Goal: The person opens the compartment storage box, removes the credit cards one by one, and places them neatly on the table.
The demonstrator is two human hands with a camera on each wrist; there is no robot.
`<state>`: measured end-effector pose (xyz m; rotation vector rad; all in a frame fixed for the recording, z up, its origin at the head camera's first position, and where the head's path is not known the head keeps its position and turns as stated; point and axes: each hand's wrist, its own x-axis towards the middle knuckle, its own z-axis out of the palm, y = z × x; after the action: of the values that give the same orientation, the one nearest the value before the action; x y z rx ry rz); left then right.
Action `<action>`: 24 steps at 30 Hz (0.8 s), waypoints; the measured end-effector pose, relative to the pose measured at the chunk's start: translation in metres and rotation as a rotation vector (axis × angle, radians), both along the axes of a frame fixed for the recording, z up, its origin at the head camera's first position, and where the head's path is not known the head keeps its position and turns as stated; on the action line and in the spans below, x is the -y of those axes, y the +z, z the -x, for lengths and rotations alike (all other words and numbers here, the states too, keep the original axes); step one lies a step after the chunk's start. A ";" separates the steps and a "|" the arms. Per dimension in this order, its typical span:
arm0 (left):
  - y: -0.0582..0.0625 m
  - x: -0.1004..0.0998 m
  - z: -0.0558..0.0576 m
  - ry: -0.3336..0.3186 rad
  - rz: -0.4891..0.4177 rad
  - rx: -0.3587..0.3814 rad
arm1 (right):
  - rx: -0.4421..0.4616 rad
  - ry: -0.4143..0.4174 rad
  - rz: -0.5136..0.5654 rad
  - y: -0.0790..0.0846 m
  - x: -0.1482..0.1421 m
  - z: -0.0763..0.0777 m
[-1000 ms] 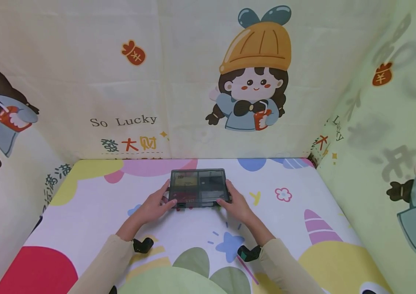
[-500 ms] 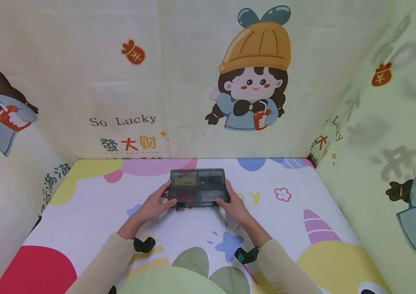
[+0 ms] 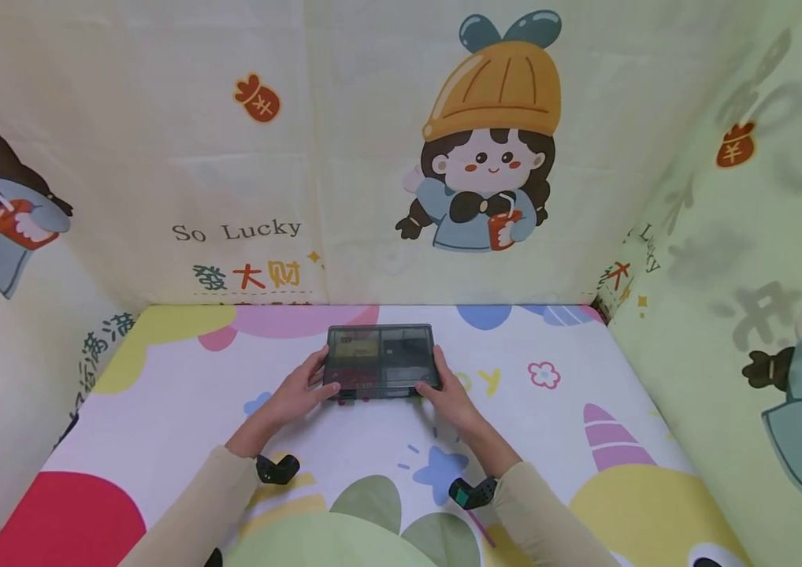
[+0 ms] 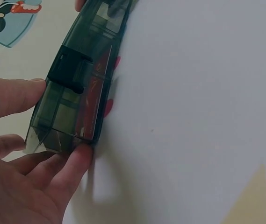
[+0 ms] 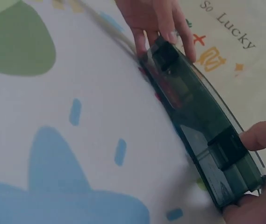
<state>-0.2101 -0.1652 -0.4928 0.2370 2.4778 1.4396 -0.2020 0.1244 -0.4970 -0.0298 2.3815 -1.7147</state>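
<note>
A flat, see-through dark storage case (image 3: 404, 361) with compartments lies near the back of the table, its lid down. Inside show a yellowish item (image 3: 358, 348) and a red one (image 4: 89, 105). My left hand (image 3: 296, 394) holds its left end, thumb at the front edge and fingers by the side and lower edge. On the right end, my right hand (image 3: 452, 400) grips likewise. One latch (image 4: 69, 69) sits close to the left thumb, another latch (image 5: 228, 145) by the right thumb. Whether the case is slightly raised, I cannot tell.
The table wears a white cloth (image 3: 514, 429) printed with coloured shapes. A printed curtain (image 3: 365, 197) rises behind the case, with another curtain (image 3: 699, 236) on the right side. Black wrist devices (image 3: 473, 493) are strapped at both sleeves.
</note>
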 end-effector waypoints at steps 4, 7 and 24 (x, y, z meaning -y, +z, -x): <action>0.000 0.000 0.000 -0.005 -0.026 0.002 | 0.012 -0.018 0.051 0.003 0.005 -0.001; 0.002 -0.001 0.000 -0.002 -0.026 0.008 | 0.023 -0.050 0.073 0.001 0.010 0.000; 0.003 0.001 -0.002 -0.031 -0.022 0.009 | -0.022 -0.240 0.094 -0.002 0.032 -0.005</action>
<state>-0.2081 -0.1664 -0.4900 0.2716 2.4416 1.4527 -0.1975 0.0927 -0.4988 0.2337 2.4007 -1.9392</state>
